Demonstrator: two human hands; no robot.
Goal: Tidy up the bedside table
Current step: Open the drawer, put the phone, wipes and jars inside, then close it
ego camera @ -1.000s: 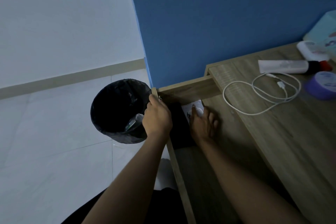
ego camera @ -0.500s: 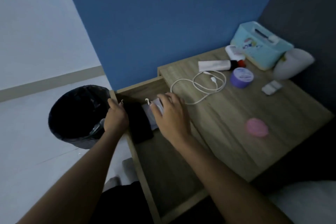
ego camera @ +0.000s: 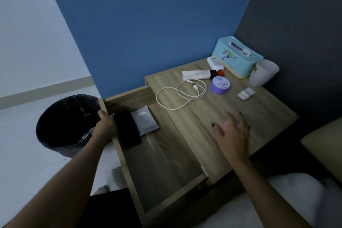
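Our left hand (ego camera: 105, 123) gripped the drawer (ego camera: 162, 172), wipes pack (ego camera: 146, 122) already inside. Our right hand (ego camera: 233, 135) hovered open-fingered; cable (ego camera: 180, 106) and jar (ego camera: 220, 85) were left to clear.

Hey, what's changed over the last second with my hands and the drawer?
The right hand came off the wipes pack in the drawer and moved right over the table top, now spread above the pink object. The left hand still grips the drawer's edge; wipes pack, black item and cable lie as before.
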